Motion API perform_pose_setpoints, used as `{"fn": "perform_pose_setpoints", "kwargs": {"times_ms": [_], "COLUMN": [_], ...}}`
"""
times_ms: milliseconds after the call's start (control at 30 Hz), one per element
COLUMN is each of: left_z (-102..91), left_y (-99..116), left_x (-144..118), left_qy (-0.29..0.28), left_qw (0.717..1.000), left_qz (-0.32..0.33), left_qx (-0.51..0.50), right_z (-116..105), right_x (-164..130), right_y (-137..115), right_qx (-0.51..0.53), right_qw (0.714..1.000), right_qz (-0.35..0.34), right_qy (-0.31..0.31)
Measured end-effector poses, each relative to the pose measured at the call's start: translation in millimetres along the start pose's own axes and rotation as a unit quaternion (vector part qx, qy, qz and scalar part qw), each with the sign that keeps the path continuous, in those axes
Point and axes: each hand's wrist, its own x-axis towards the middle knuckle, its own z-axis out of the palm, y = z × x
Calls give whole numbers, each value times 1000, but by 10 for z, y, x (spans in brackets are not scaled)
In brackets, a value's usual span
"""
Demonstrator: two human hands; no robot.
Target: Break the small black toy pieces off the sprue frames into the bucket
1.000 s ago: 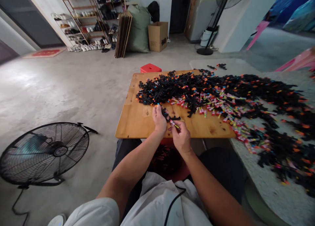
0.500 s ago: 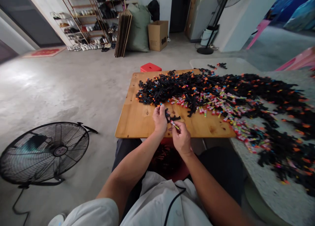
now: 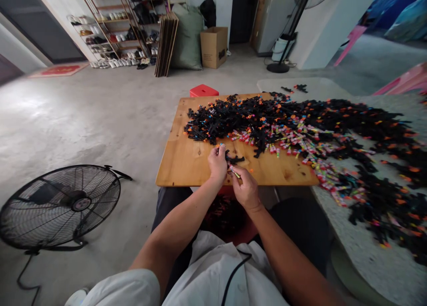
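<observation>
My left hand (image 3: pixel 217 166) is closed around a black toy gun (image 3: pixel 227 156), with orange and blue bits showing at the fingertips. Most of that toy is hidden by the fingers. Just to the right, my right hand (image 3: pixel 246 188) pinches a small colourful tube (image 3: pixel 235 173) with a pinkish end and yellow-green part. The tube's upper end is close to the held toy; whether they touch I cannot tell. Another black toy gun (image 3: pixel 238 159) appears to lie on the wooden board (image 3: pixel 187 168) just beyond. Both hands are over the board's near edge.
A large heap of black toy guns (image 3: pixel 230 114) covers the board's far side and spreads right over a speckled table (image 3: pixel 376 252). Many colourful tubes (image 3: pixel 300 141) lie along it. A red container (image 3: pixel 245 232) is between my legs. A floor fan (image 3: pixel 82 203) stands left.
The tube in my right hand has shifted slightly down and left. My left hand has moved slightly down and right with the toy gun. A small orange bit now shows beside my right hand.
</observation>
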Motion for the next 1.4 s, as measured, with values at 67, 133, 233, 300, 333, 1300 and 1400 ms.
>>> {"fn": "perform_pose_setpoints", "kwargs": {"times_ms": [67,133,233,300,333,1300,1400], "left_z": [-13,-26,-43,-52,-55,-794,-812], "left_y": [-31,-58,-55,-15,12,425,450], "left_x": [-2,-12,-53,-96,-120,108,64], "left_qy": [7,17,12,1,-2,-452,-494], "left_qw": [1000,999,999,999,999,700,748], "left_qz": [2,19,40,43,43,323,237], "left_qx": [24,35,11,-19,-32,448,375], "right_z": [19,43,62,62,62,-385,-415], "right_x": [-33,-56,-49,-23,-9,205,164], "right_y": [-6,-13,-19,-37,-56,-80,-75], "right_qx": [34,71,99,103,109,118,167], "right_qw": [999,992,977,972,971,979,964], "right_qz": [36,96,170,189,194,126,176], "right_qy": [2,25,80,94,88,-105,-106]}}
